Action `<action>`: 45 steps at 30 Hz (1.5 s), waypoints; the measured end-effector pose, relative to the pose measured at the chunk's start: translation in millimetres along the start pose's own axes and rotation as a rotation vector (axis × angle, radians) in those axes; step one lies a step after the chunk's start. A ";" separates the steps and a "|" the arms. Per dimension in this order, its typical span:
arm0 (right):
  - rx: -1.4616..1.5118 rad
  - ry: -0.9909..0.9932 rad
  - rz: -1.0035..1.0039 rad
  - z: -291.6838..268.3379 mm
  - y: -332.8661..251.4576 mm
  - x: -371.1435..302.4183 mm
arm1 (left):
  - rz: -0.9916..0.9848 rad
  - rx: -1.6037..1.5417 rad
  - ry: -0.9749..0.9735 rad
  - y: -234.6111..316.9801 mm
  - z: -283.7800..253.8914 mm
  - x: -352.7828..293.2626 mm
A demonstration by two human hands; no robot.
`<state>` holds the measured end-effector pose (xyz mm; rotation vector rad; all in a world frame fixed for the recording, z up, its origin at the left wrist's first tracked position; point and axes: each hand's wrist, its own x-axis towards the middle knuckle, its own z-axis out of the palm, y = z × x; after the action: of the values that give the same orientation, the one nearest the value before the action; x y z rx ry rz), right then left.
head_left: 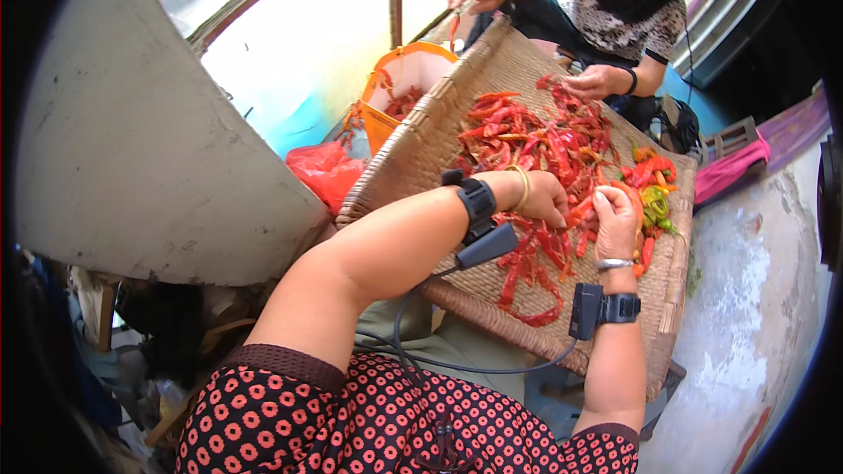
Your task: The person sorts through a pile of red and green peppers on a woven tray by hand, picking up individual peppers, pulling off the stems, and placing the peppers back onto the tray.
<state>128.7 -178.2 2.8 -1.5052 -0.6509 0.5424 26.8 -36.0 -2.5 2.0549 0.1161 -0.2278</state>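
Note:
Both my hands are over a large woven tray (395, 167) heaped with red chili peppers (536, 140). My left hand (546, 197), reaching in from the left, has its fingers closed at one end of an orange-red chili pepper (581, 211). On the other side of that pepper, my right hand (618, 221) pinches it between thumb and fingers. Flattened, dark red chili peppers (531, 274) lie on the weave just below my hands. Right of my right hand is a smaller group of fresher peppers, with yellow-green ones (656, 204) among red and orange.
Across the tray sits a co-worker (623, 9), one hand (595, 82) at the peppers, the other raised with a pepper. Beside the tray's left edge stand an orange bucket (380, 123) holding red peppers and a red plastic bag (323, 174). A cable (492, 371) hangs between my wrist straps.

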 end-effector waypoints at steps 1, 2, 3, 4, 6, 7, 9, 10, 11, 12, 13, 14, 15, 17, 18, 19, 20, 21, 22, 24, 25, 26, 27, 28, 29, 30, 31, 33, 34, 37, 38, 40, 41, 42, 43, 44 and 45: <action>-0.001 0.013 -0.006 0.7 0.0 0.1 | -0.013 0.001 0.019 -6.4 2.1 0.9; -0.022 0.003 -0.010 -0.8 -0.7 0.4 | 0.012 0.008 0.019 -6.3 4.2 -0.2; -0.050 0.001 -0.011 -0.2 -1.5 0.1 | 0.037 0.015 0.018 -6.5 5.6 -1.3; -0.100 -0.013 -0.046 0.5 -1.3 0.2 | 0.034 0.087 -0.005 -6.3 6.0 -1.3; -0.149 -0.034 -0.087 4.6 -4.7 -1.4 | 0.111 0.258 0.032 -12.6 10.5 5.0; -0.223 -0.050 -0.147 8.7 -6.2 -2.5 | 0.190 0.427 0.059 -17.8 12.2 8.0; -0.302 -0.058 -0.206 6.8 -4.6 -3.0 | 0.221 0.317 0.078 -8.3 9.1 5.2; -0.298 -0.048 -0.234 3.9 -1.5 -1.7 | 0.138 0.247 0.043 -2.3 6.8 5.3; -0.287 -0.047 -0.263 7.4 -2.2 -0.7 | 0.047 0.177 0.014 1.3 3.3 1.3; -0.203 -0.017 -0.129 15.3 -14.1 -6.9 | 0.066 0.030 0.024 -3.8 3.6 1.3; -0.082 0.004 -0.086 14.8 -8.1 -4.2 | 0.058 0.030 0.033 -4.5 0.3 -0.1; -0.038 0.011 -0.065 14.6 -10.0 -4.2 | 0.126 -0.108 0.177 -2.3 -4.2 -1.2; 0.007 0.016 -0.043 14.7 -11.8 -4.2 | 0.193 -0.247 0.322 -0.1 -9.6 -2.1; -0.089 -0.055 -0.003 7.9 -4.6 -1.0 | 0.226 -0.549 0.554 4.4 -27.6 -2.5; -0.188 -0.117 0.037 4.7 -1.2 -0.8 | 0.294 -0.812 0.665 6.4 -39.5 -3.8; -0.188 -0.117 0.036 4.4 0.8 -2.3 | 0.360 -1.078 0.772 6.7 -52.2 -6.7; -0.247 -0.162 0.074 5.2 2.4 -3.5 | 0.334 -1.137 0.965 2.9 -65.2 -10.1; -0.308 -0.206 0.113 5.6 3.0 -5.1 | 0.306 -1.193 1.158 -1.8 -75.5 -13.2; -0.297 -0.250 0.146 5.6 3.3 -6.7 | 0.248 -1.219 1.260 -6.5 -81.3 -16.1; -0.478 -0.357 0.029 1.7 15.3 -4.2 | 0.128 -1.157 1.421 -15.5 -81.7 -19.3; -0.583 -0.417 -0.058 -0.3 19.0 -3.6 | 0.131 -1.159 1.420 -25.5 -77.2 -12.9; -0.699 -0.473 -0.170 10.0 10.5 -6.7 | 0.057 -1.002 1.278 -45.3 -73.5 -7.9; -0.778 -0.510 -0.227 12.6 9.1 -8.2 | -0.015 -0.852 1.116 -48.3 -68.8 -4.8; -0.834 -0.540 -0.164 15.3 5.8 -10.6 | -0.029 -0.746 0.914 -48.7 -60.2 1.2; -0.891 -0.563 -0.096 14.7 4.6 -11.8 | -0.042 -0.638 0.705 -39.8 -48.8 3.9; -0.894 -0.559 -0.093 13.0 5.8 -11.6 | -0.005 -0.228 0.577 -30.1 -41.6 4.1; -0.956 -0.597 -0.053 11.3 8.2 -11.2 | 0.032 0.177 0.437 -23.0 -34.1 4.6; -1.017 -0.638 -0.018 11.8 7.4 -11.9 | 0.001 0.346 0.081 -18.6 -15.4 4.7; -1.069 -0.686 -0.047 12.7 6.3 -12.2 | -0.035 0.454 -0.037 -19.5 -5.5 6.3; -1.124 -0.755 -0.075 10.3 6.7 -12.1 | -0.129 0.627 -0.230 -17.4 12.0 9.7; -1.202 -0.754 -0.112 9.1 9.2 -12.0 | -0.130 0.674 -0.258 -13.4 12.3 6.0; -1.279 -0.749 -0.147 7.2 12.1 -11.9 | -0.148 0.733 -0.332 -4.9 9.6 1.6; -1.325 -0.708 -0.139 8.4 11.8 -11.5 | -0.149 0.734 -0.331 -6.7 8.5 1.9; -1.371 -0.665 -0.131 9.2 11.6 -11.2 | -0.161 0.739 -0.329 -10.8 8.2 3.1; -1.371 -0.664 -0.131 9.3 12.3 -10.6 | -0.174 0.745 -0.327 -14.5 8.5 4.1; -1.386 -0.623 -0.128 9.0 13.7 -9.8 | -0.182 0.707 -0.287 -18.2 9.5 3.7; -1.401 -0.581 -0.125 8.2 14.4 -9.1 | -0.181 0.707 -0.287 -19.9 10.3 5.5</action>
<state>117.5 -178.4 -12.4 -2.5739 -1.7962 0.4071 27.5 -35.6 -25.6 2.6822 0.0453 -0.7597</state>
